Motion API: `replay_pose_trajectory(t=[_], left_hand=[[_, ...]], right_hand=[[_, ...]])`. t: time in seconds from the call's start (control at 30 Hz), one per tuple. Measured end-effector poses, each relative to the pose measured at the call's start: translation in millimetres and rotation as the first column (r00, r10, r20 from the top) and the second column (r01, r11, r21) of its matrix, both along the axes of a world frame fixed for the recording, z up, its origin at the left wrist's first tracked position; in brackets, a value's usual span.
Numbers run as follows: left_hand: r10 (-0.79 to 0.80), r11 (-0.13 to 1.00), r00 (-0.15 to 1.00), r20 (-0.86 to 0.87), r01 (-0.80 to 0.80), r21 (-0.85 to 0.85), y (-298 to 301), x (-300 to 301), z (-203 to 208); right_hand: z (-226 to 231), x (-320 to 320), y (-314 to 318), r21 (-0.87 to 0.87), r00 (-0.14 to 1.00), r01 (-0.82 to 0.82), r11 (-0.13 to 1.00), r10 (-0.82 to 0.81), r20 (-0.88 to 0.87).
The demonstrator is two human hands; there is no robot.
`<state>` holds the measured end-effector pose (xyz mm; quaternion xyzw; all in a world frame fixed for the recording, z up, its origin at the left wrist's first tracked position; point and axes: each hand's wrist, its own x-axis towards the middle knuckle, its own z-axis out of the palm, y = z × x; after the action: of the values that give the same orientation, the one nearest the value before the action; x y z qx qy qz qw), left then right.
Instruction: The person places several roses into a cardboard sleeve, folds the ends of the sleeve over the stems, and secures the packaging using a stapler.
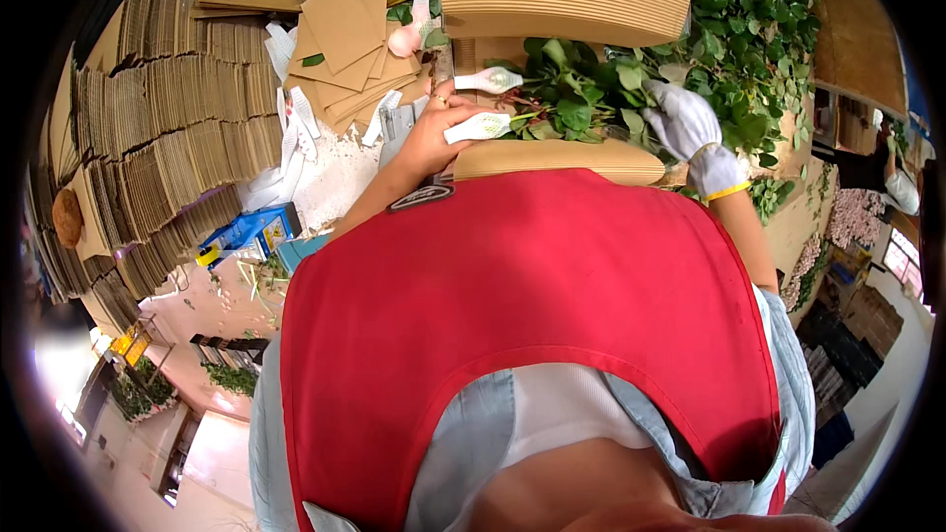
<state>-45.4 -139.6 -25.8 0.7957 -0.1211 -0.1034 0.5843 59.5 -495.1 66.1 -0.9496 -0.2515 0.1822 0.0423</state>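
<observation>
My left hand point(434, 138), bare with a ring, has its fingers and thumb about a flower bud in a white mesh sleeve point(480, 127), apparently a rose. Just beyond lies a second sleeved bud point(488, 80). Their stems run right into a bunch of green leaves point(576, 89). At that bunch's right end my right hand point(685, 123), in a white glove, has its fingers curled on the leafy stems; the fingertips are partly hidden. The bunch lies between a near corrugated cardboard piece point(562, 162) and a far stack of cardboard strips point(562, 0).
Stacked corrugated cardboard point(177, 99) rises at left. Loose cardboard squares point(345, 39) and white mesh sleeves point(301, 123) lie beside my left hand, near a metal bracket point(397, 125) and a blue box point(251, 233). Leafy stems point(754, 39) heap at far right.
</observation>
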Motion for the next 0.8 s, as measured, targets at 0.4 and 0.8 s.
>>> replay_pose_trajectory(t=[0.4, 0.8], left_hand=[[0.106, 0.967, 0.917, -0.385, -0.185, -0.176, 10.4, -7.6, -24.0], [-0.178, 0.955, 0.971, 0.159, 0.131, 0.266, 8.2, 26.0, 10.7]], right_hand=[[-8.0, -3.2, -10.7, -0.029, 0.986, -0.035, 0.999, 0.039, 0.161], [45.5, 18.0, 116.8, 0.294, 0.952, -0.237, 0.926, 0.282, -0.121]])
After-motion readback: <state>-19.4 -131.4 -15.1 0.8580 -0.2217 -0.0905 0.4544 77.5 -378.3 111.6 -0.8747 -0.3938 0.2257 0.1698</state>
